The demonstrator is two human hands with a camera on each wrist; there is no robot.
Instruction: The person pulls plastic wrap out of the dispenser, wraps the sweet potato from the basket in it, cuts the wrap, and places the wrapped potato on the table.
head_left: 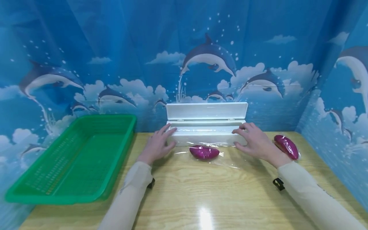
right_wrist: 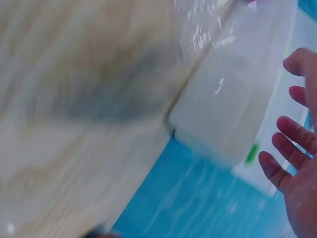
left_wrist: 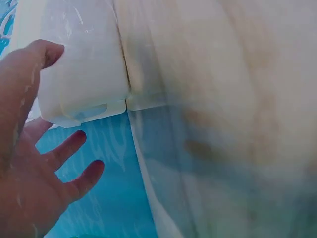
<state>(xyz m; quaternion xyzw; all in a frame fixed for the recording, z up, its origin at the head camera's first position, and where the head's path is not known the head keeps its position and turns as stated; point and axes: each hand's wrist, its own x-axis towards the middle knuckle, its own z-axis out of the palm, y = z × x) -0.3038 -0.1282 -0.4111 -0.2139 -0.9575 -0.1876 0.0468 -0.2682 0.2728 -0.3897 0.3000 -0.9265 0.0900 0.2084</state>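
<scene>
A long white cling film box [head_left: 207, 140] lies at the back of the table with its lid [head_left: 207, 111] raised. Clear film [head_left: 227, 159] trails from its front over a purple sweet potato [head_left: 204, 152]. My left hand [head_left: 156, 145] is at the left end of the box, fingers spread, fingertips by the rim. At the opposite end, my right hand [head_left: 256, 142] has its fingers bent loosely over the rim and the thumb by the front wall. In both wrist views the fingers are apart and hold nothing.
A green plastic basket [head_left: 104, 179] stands at the left side of the table. Another purple sweet potato [head_left: 287, 147], wrapped in shiny film, lies at the right beyond my right wrist. A blue dolphin-print curtain [head_left: 138, 41] hangs close behind the box.
</scene>
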